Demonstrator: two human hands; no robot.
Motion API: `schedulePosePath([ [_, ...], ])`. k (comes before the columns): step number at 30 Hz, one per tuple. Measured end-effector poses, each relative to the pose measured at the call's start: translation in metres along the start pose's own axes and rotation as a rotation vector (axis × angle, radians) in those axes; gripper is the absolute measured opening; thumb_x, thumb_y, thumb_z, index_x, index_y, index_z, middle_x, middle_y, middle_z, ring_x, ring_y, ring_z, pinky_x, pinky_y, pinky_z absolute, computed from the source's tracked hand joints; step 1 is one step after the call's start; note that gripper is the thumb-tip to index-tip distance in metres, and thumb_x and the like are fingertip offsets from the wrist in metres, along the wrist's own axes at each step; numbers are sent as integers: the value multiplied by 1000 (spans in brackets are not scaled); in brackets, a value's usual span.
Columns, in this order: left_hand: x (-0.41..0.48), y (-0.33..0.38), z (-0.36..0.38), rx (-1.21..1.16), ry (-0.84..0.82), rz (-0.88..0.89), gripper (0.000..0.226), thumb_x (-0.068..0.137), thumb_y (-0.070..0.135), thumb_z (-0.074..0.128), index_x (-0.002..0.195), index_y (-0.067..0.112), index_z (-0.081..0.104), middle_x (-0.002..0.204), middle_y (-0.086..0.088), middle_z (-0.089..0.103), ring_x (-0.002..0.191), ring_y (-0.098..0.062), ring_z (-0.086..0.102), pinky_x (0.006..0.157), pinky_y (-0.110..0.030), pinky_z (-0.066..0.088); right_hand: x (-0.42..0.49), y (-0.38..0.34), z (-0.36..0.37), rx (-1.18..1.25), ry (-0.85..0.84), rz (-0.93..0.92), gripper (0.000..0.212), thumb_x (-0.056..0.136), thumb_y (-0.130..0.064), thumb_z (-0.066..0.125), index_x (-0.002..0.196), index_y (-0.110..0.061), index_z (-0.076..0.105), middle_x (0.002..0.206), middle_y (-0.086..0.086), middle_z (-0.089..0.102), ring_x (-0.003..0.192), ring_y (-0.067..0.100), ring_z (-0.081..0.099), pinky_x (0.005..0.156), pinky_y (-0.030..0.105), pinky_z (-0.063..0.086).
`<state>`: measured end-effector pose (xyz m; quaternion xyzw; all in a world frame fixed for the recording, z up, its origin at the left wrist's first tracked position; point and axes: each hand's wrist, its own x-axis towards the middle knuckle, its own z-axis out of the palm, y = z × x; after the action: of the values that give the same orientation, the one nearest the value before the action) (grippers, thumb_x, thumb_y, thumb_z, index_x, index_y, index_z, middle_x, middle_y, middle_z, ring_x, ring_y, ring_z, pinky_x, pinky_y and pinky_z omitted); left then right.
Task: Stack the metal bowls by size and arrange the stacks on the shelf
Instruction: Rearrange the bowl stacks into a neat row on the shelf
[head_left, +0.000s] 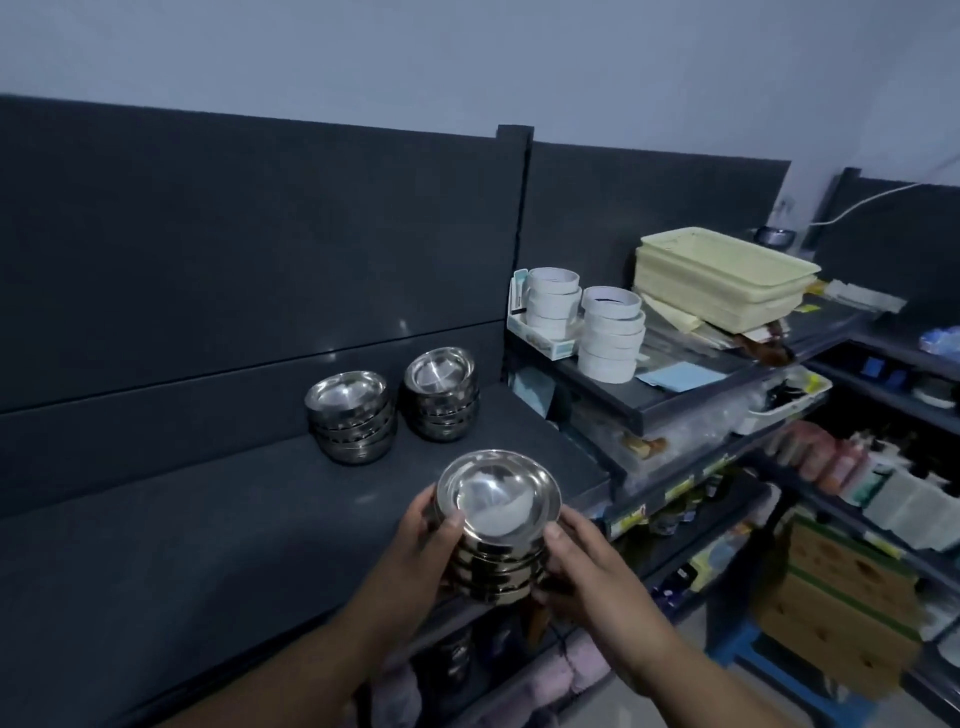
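Observation:
A stack of several shiny metal bowls (497, 525) is held over the front edge of the dark shelf (208, 530). My left hand (423, 551) grips its left side with the thumb on the top rim. My right hand (576, 561) grips its right side, fingers curled round the lower bowls. Two more bowl stacks stand at the back of the shelf: one on the left (350, 415) and a slightly smaller one to its right (441, 395).
To the right, a higher shelf holds two piles of white tape rolls (610, 332), stacked cream plastic trays (727, 275) and papers. Lower shelves on the right carry packaged goods and cardboard boxes (841, 613). A dark back panel (260, 249) rises behind the bowls.

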<state>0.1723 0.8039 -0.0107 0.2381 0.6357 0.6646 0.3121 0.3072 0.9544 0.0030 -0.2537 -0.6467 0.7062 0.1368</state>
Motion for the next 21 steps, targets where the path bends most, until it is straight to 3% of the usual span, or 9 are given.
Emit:
schedulePosePath([
  [2, 15, -1, -4, 7, 52, 0, 55, 74, 62, 58, 126, 48, 47, 123, 15, 64, 113, -8, 62, 99, -39, 51, 23, -3, 3, 5, 2, 24, 40, 87, -47, 58, 127, -39, 54, 119, -13, 65, 102, 2, 63, 77, 27, 57],
  [6, 52, 2, -11, 38, 110, 39, 44, 86, 44, 52, 129, 38, 45, 121, 14, 64, 111, -1, 60, 100, -27, 49, 70, -8, 8, -46, -2, 35, 43, 89, -49, 57, 129, -37, 51, 124, -12, 63, 108, 7, 63, 84, 32, 58],
  [10, 87, -2, -25, 36, 119, 18, 66, 75, 57, 59, 135, 42, 39, 128, 18, 59, 118, -2, 56, 106, -39, 44, 114, -16, 13, -95, -14, 29, 41, 88, -50, 58, 126, -39, 52, 119, -13, 67, 107, 8, 64, 85, 34, 58],
  [14, 114, -12, -36, 132, 128, 9, 70, 70, 63, 68, 131, 50, 35, 130, 24, 55, 118, 3, 54, 106, -35, 45, 148, -17, 12, -150, -25, 1, 39, 85, -48, 64, 122, -43, 55, 116, -17, 68, 105, 2, 65, 78, 22, 53],
  [18, 129, -22, -40, 242, 135, 20, 89, 57, 58, 78, 132, 52, 29, 132, 26, 52, 120, 9, 50, 105, -24, 41, 171, -17, 8, -206, -79, -28, 51, 71, -51, 75, 120, -45, 58, 113, -19, 70, 109, 1, 63, 97, 28, 48],
  [21, 136, -25, -37, 308, 169, 26, 102, 58, 43, 83, 141, 42, 23, 136, 20, 51, 122, 7, 49, 106, -23, 41, 188, -17, 0, -285, -160, -52, 71, 61, -49, 86, 123, -43, 55, 117, -17, 69, 112, -1, 61, 100, 28, 46],
])
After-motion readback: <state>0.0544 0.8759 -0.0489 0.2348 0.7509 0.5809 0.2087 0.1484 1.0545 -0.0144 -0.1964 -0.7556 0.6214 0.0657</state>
